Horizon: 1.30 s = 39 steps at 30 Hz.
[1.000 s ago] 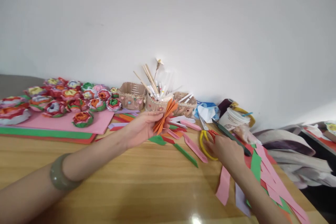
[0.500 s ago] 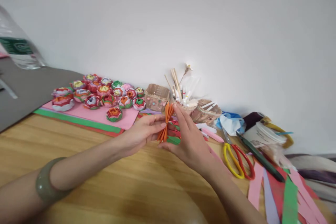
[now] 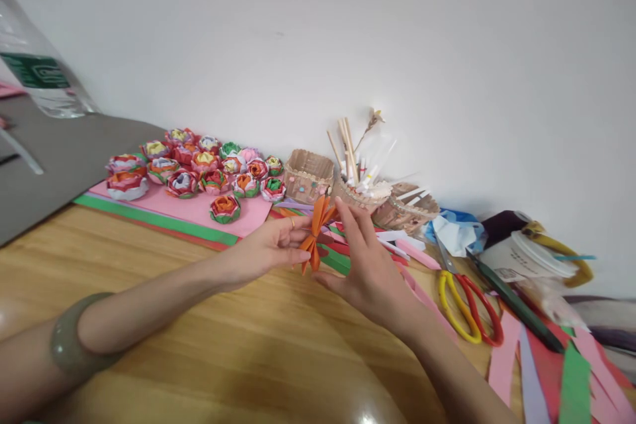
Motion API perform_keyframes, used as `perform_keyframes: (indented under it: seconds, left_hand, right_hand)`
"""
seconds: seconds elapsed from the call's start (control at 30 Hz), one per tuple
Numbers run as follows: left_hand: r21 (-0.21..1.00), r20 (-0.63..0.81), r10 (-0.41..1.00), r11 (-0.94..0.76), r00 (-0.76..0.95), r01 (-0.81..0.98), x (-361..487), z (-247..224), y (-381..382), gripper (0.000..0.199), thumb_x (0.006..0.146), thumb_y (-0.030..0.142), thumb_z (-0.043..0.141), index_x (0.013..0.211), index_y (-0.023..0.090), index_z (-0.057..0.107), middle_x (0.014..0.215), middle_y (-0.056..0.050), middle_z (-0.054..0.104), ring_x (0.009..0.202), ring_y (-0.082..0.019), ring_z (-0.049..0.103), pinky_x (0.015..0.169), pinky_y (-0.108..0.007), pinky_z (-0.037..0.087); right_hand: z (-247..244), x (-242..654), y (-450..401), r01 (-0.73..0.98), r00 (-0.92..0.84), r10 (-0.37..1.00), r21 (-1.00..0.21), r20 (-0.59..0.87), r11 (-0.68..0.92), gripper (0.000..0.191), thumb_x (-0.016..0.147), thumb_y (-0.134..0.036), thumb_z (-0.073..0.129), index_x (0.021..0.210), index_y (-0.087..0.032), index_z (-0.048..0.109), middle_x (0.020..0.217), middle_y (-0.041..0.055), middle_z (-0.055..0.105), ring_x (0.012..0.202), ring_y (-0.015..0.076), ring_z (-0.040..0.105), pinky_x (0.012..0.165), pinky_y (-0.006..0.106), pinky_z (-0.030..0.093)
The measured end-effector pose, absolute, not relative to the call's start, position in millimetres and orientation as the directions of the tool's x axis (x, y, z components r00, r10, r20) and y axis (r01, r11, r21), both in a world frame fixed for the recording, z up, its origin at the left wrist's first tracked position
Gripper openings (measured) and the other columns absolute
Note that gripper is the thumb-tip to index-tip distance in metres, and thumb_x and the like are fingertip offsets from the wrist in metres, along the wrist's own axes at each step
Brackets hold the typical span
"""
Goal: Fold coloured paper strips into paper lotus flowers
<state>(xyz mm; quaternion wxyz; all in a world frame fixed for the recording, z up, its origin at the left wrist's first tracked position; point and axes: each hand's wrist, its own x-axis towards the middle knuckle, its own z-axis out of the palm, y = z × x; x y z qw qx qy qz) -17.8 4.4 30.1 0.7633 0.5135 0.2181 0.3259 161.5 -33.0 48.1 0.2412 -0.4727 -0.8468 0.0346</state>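
My left hand (image 3: 285,243) pinches the middle of an orange pleated paper piece (image 3: 317,233), held upright above the table. Its folds fan out above and below the pinch, like a bow. On the right side of it is my right hand (image 3: 365,262), with index finger and thumb stretched far apart near the paper's upper and lower ends. Whether those fingertips touch the paper I cannot tell, and the right hand's other fingers are partly hidden. Behind the hands lie loose strips of coloured paper, among them a green strip (image 3: 334,260).
Several folded paper flowers (image 3: 224,209) sit on pink sheets (image 3: 256,217) at the left. Decorated baskets (image 3: 309,175), one with sticks, stand by the wall. Rightward lie scissors (image 3: 470,308), a dark green pen-like tool (image 3: 517,305), a white tub (image 3: 527,258) and paper strips (image 3: 574,381). A bottle (image 3: 44,73) stands far left.
The orange paper's folds have spread wider at both ends. My right hand's fingertips have drawn slightly away from it. The view has shifted, so the table things appear further right.
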Motion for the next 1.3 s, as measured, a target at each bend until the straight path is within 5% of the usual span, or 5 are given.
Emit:
perform_keyframes:
  seconds: [0.37, 0.57, 0.7, 1.1, 1.3]
  left_hand:
    - [0.940, -0.037, 0.746, 0.251, 0.664, -0.230, -14, 25, 2, 0.041, 0.074, 0.010, 0.062, 0.114, 0.020, 0.056, 0.107, -0.009, 0.066, 0.098, -0.019, 0.062, 0.081, -0.027, 0.044]
    - [0.937, -0.064, 0.783, 0.261, 0.618, -0.234, -14, 34, -1, 0.042, 0.071, 0.007, 0.063, 0.112, 0.019, 0.058, 0.101, -0.008, 0.068, 0.084, -0.017, 0.064, 0.071, -0.025, 0.045]
    - [0.934, -0.047, 0.811, 0.243, 0.583, -0.262, -13, 35, -4, 0.041, 0.069, 0.006, 0.064, 0.108, 0.018, 0.059, 0.089, -0.006, 0.071, 0.080, -0.017, 0.064, 0.070, -0.025, 0.045]
    - [0.913, -0.003, 0.838, 0.225, 0.545, -0.340, -7, 40, -14, 0.034, 0.066, -0.001, 0.062, 0.094, 0.018, 0.063, 0.072, 0.000, 0.067, 0.070, -0.013, 0.063, 0.065, -0.021, 0.044]
    - [0.929, -0.001, 0.865, 0.187, 0.501, -0.320, -4, 35, -15, 0.038, 0.067, -0.001, 0.061, 0.099, 0.019, 0.061, 0.086, -0.003, 0.069, 0.082, -0.016, 0.063, 0.070, -0.024, 0.046]
  right_hand:
    - [53, 152, -33, 0.795, -0.423, 0.751, -0.189, 0.507, 0.576, 0.031, 0.074, -0.020, 0.056, 0.104, -0.016, 0.050, 0.118, 0.0150, 0.049, 0.117, 0.0304, 0.038, 0.096, 0.049, 0.035]
    - [52, 152, -36, 0.703, -0.162, 0.806, -0.506, 0.570, 0.499, 0.001, 0.082, -0.021, 0.055, 0.083, -0.021, 0.055, 0.096, 0.0068, 0.053, 0.095, 0.0208, 0.050, 0.082, 0.038, 0.043]
    - [48, 149, -37, 0.620, -0.157, 0.888, -0.657, 0.431, 0.429, 0.010, 0.082, -0.025, 0.059, 0.073, -0.020, 0.056, 0.077, 0.0011, 0.056, 0.071, 0.0147, 0.052, 0.064, 0.028, 0.043]
    - [47, 143, -40, 0.531, -0.185, 0.845, -0.672, 0.502, 0.516, 0.011, 0.083, -0.016, 0.052, 0.075, -0.019, 0.058, 0.080, 0.0022, 0.056, 0.074, 0.0140, 0.052, 0.063, 0.026, 0.042]
    - [52, 146, -33, 0.329, -0.126, 0.989, -0.937, 0.078, 0.116, 0.017, 0.077, -0.029, 0.059, 0.066, -0.017, 0.058, 0.068, 0.0004, 0.058, 0.068, 0.0146, 0.053, 0.065, 0.028, 0.041]
